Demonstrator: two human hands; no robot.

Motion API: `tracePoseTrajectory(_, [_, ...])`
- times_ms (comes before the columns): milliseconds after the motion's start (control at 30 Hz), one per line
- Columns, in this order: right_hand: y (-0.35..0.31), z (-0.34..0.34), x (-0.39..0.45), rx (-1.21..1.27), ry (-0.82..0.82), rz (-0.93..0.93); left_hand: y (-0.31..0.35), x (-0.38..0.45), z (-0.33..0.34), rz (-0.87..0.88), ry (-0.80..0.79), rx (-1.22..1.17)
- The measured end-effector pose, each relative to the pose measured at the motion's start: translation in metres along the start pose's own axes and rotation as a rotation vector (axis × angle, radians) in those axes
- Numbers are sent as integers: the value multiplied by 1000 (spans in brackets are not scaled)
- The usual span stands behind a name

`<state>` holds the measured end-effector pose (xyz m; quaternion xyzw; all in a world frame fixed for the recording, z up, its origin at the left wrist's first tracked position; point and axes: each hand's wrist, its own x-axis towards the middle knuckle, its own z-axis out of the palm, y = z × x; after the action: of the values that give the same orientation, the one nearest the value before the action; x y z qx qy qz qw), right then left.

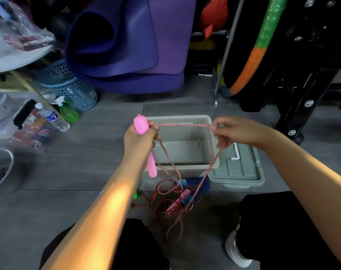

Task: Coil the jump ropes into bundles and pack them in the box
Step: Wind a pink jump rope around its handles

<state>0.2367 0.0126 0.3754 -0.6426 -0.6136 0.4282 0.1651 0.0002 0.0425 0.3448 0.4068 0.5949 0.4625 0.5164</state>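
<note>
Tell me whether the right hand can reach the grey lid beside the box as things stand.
Probably yes: the right hand hovers just above the lid with nothing between, but it pinches the pink rope, so it would have to let go.

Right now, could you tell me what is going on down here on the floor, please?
A person is winding a pink jump rope. The left hand grips its pink handle while the right hand pinches the red-and-white cord, stretched taut between them above the open grey box. The rest of the cord lies loose on the floor with a blue-handled rope. The box holds no ropes; its lid lies beside it.
</note>
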Motion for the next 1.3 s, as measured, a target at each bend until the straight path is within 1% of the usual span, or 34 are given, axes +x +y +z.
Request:
tracePoseTrajectory(33, [-2,-1,0,31,122,-56,0,0,0,-4,-24,3])
tracePoseTrajectory(67, [-6,-2,-1,-3,249,-126,-1,0,1,-3,-58,14])
tracePoseTrajectory(100, [-10,-2,-1,-79,341,-187,-1,0,3,5,-99,29])
tracePoseTrajectory(133, [-15,0,-2,-168,383,-234,-1,-1,5,18,-150,38])
tracePoseTrajectory(233, [-25,13,-4,-446,349,-288,1,-11,16,32,-366,20])
tracePoseTrajectory(300, [-26,23,-2,-530,322,-302,0,-20,24,10,-457,15])
tracePoseTrajectory(333, [-27,26,-1,-522,312,-310,-1,-22,27,6,-453,15])
tracePoseTrajectory(400, [-26,26,-1,-417,243,-282,-2,-21,29,11,-365,-14])
tracePoseTrajectory(467, [-22,19,-2,-301,97,-182,-2,-14,25,7,-216,-71])
tracePoseTrajectory(533, [-13,10,-3,-303,-9,-90,-2,-7,18,-9,-62,-86])
tracePoseTrajectory(600, [-3,0,-3,-344,-7,-29,-3,-2,12,-24,38,-108])
tracePoseTrajectory(667, [3,-10,-2,-313,94,-21,-4,0,9,-14,63,-87])
tracePoseTrajectory(733, [4,-14,-2,-203,250,-103,-4,-1,9,21,25,11])
tracePoseTrajectory(800, [-3,-10,-1,-177,349,-185,-5,-5,12,51,-56,58])
tracePoseTrajectory(867, [-11,2,0,-266,355,-236,-5,-11,18,53,-171,38])
tracePoseTrajectory(933, [-17,13,2,-346,310,-266,-3,-18,25,35,-285,12])
tracePoseTrajectory(1000, [-18,23,5,-368,263,-298,-1,-24,32,25,-355,-2])
tracePoseTrajectory(1067, [-17,27,6,-373,274,-308,-2,-26,36,42,-337,24])
tracePoseTrajectory(1133, [-15,26,6,-410,379,-251,-4,-23,34,64,-265,42])
tracePoseTrajectory(1200, [-12,22,7,-486,475,-188,-4,-20,32,69,-239,43])
tracePoseTrajectory(1233, [-11,20,7,-505,464,-182,-4,-20,33,68,-253,37])
tracePoseTrajectory(1300, [-11,19,6,-452,360,-227,-1,-22,36,62,-332,19])
